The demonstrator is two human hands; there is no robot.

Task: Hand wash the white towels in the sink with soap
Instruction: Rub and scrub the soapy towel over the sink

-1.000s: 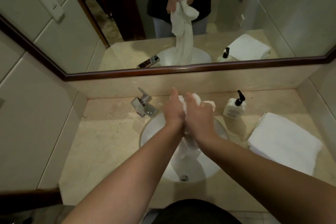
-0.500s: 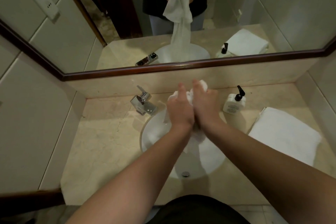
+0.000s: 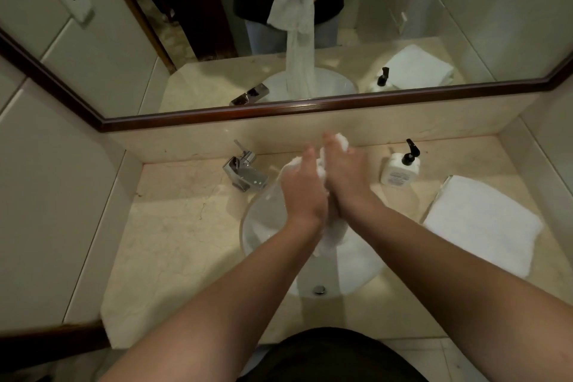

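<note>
Fingers of the left hand [image 3: 302,187] and the right hand [image 3: 344,177] curl into the bunched top of a wet white cloth towel [image 3: 328,234], gripping it between the two palms held side by side. The towel's tail hangs down from the hands into the round white ceramic sink [image 3: 263,226] set in the beige marble counter [image 3: 173,242]. A chrome faucet [image 3: 245,172] stands at the basin's back left. To the right are a white pump soap bottle [image 3: 400,169] and a folded dry white towel [image 3: 483,223].
</note>
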